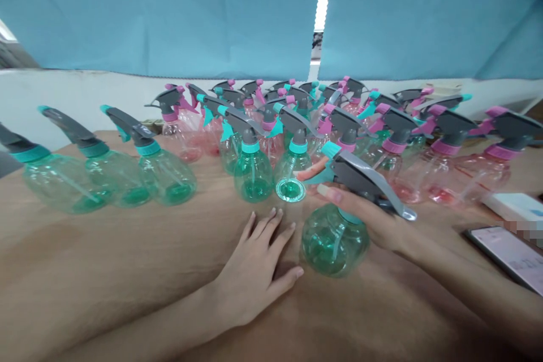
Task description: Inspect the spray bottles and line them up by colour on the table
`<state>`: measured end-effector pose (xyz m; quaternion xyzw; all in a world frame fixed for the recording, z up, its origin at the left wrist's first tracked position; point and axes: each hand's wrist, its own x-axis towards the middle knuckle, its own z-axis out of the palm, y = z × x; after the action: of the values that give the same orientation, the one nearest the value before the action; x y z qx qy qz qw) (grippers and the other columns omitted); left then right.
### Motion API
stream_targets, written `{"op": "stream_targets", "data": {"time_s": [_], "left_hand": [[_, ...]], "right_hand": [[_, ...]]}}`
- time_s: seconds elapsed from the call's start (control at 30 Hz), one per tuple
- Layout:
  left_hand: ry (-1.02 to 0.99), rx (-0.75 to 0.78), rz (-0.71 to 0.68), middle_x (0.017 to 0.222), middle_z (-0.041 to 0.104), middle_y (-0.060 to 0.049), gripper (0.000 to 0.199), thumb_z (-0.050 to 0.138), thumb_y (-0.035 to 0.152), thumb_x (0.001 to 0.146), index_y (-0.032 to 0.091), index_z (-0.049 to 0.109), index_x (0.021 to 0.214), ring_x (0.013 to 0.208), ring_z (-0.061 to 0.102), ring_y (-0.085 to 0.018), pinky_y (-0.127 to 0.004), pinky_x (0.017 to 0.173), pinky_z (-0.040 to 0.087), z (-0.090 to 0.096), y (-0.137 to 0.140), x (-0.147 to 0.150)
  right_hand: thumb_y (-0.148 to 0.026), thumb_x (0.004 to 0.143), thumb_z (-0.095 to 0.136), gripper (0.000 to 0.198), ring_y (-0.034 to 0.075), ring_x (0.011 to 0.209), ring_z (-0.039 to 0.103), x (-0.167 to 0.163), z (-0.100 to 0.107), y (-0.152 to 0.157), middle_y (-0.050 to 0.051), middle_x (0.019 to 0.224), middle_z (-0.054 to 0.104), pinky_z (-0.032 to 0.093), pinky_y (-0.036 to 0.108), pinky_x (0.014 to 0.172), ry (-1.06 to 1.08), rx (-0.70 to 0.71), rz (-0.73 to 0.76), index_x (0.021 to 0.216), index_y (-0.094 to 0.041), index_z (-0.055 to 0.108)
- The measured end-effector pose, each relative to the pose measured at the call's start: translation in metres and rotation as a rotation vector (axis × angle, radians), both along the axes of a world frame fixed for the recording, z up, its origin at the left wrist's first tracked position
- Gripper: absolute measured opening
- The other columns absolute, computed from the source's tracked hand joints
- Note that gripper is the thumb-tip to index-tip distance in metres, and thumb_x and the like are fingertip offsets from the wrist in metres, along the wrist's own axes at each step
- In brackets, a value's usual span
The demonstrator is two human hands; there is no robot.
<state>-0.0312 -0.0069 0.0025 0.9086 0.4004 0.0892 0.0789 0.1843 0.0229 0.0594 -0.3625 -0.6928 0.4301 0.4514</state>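
Observation:
My right hand (360,209) is closed around the neck of a green spray bottle (333,246), below its grey and turquoise trigger head (356,175). The bottle is upright, a little tilted; I cannot tell whether its base touches the table. Flat on the wooden table (139,271), my left hand (258,260) lies with its fingers apart, holding nothing, to the left of that bottle. Just beyond my hands stand two more green spray bottles (253,175) with turquoise collars, side by side.
Three green bottles (167,178) stand at the left. Behind and to the right are several pink spray bottles (449,175), mixed with green ones. A phone (509,254) lies at the right beside a white box (515,206). Blue cloth (169,17) hangs across the back.

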Motion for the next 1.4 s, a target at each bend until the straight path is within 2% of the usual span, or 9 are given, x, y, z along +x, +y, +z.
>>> {"op": "stream_targets", "data": {"time_s": [0.2, 0.27, 0.33, 0.43, 0.6, 0.87, 1.17, 1.4], "left_hand": [[0.053, -0.004, -0.006, 0.147, 0.037, -0.018, 0.060, 0.046, 0.052, 0.094, 0.013, 0.041, 0.140, 0.139, 0.025, -0.031, -0.056, 0.111, 0.019, 0.0023, 0.0002, 0.0013], [0.046, -0.001, -0.007, 0.147, 0.037, -0.018, 0.060, 0.046, 0.052, 0.094, 0.014, 0.041, 0.140, 0.139, 0.026, -0.031, -0.056, 0.111, 0.020, 0.0022, 0.0003, 0.0013], [0.026, 0.001, -0.007, 0.147, 0.038, -0.017, 0.059, 0.046, 0.053, 0.094, 0.015, 0.042, 0.139, 0.139, 0.027, -0.031, -0.056, 0.111, 0.020, 0.0020, 0.0004, 0.0011], [0.012, 0.000, -0.004, 0.146, 0.039, -0.017, 0.059, 0.045, 0.053, 0.094, 0.015, 0.043, 0.139, 0.138, 0.028, -0.032, -0.056, 0.111, 0.019, 0.0020, 0.0005, 0.0006], [0.024, -0.004, -0.002, 0.146, 0.040, -0.016, 0.058, 0.046, 0.052, 0.094, 0.016, 0.043, 0.138, 0.138, 0.028, -0.031, -0.056, 0.111, 0.019, 0.0026, 0.0005, 0.0004], [0.012, -0.002, 0.000, 0.145, 0.040, -0.017, 0.057, 0.047, 0.051, 0.094, 0.015, 0.043, 0.138, 0.138, 0.028, -0.030, -0.056, 0.111, 0.019, 0.0027, -0.0004, 0.0004], [0.010, 0.004, 0.002, 0.145, 0.040, -0.016, 0.056, 0.047, 0.052, 0.094, 0.017, 0.043, 0.138, 0.138, 0.029, -0.030, -0.055, 0.111, 0.020, 0.0011, 0.0004, 0.0002], [0.019, -0.001, 0.001, 0.146, 0.040, -0.016, 0.056, 0.047, 0.051, 0.094, 0.016, 0.044, 0.137, 0.138, 0.029, -0.030, -0.055, 0.111, 0.020, 0.0022, -0.0003, -0.0001]], "right_hand": [[-0.038, 0.085, 0.062, 0.022, 0.020, 0.092, 0.064, 0.0003, 0.0041, -0.0026, 0.002, 0.112, 0.065, 0.051, 0.037, 0.082, 0.030, 0.065, -0.015, 0.104, -0.027, 0.060], [-0.039, 0.085, 0.062, 0.022, 0.021, 0.090, 0.064, 0.0004, 0.0034, -0.0020, 0.003, 0.111, 0.065, 0.052, 0.037, 0.080, 0.025, 0.063, -0.011, 0.103, -0.027, 0.061], [-0.042, 0.085, 0.061, 0.023, 0.021, 0.080, 0.065, 0.0008, 0.0012, -0.0009, 0.003, 0.100, 0.068, 0.053, 0.038, 0.072, 0.008, 0.037, -0.015, 0.104, -0.028, 0.061], [-0.046, 0.085, 0.058, 0.025, 0.022, 0.067, 0.064, 0.0016, -0.0015, 0.0006, 0.000, 0.074, 0.066, 0.052, 0.038, 0.062, -0.028, -0.004, -0.013, 0.104, -0.031, 0.063], [-0.046, 0.084, 0.060, 0.025, 0.022, 0.063, 0.062, 0.0014, 0.0018, -0.0001, -0.003, 0.056, 0.056, 0.051, 0.040, 0.065, -0.029, 0.008, -0.021, 0.105, -0.032, 0.061], [-0.047, 0.084, 0.059, 0.025, 0.023, 0.068, 0.063, 0.0005, 0.0077, -0.0037, -0.001, 0.059, 0.059, 0.051, 0.040, 0.066, -0.061, 0.030, -0.047, 0.103, -0.031, 0.062], [-0.046, 0.086, 0.057, 0.029, 0.021, 0.059, 0.060, 0.0017, 0.0014, -0.0028, -0.001, 0.062, 0.061, 0.049, 0.037, 0.056, -0.051, 0.008, -0.027, 0.111, -0.033, 0.062], [-0.045, 0.086, 0.058, 0.026, 0.022, 0.063, 0.062, 0.0006, 0.0066, -0.0046, -0.002, 0.059, 0.058, 0.052, 0.040, 0.065, -0.054, 0.036, -0.032, 0.108, -0.031, 0.061]]}}
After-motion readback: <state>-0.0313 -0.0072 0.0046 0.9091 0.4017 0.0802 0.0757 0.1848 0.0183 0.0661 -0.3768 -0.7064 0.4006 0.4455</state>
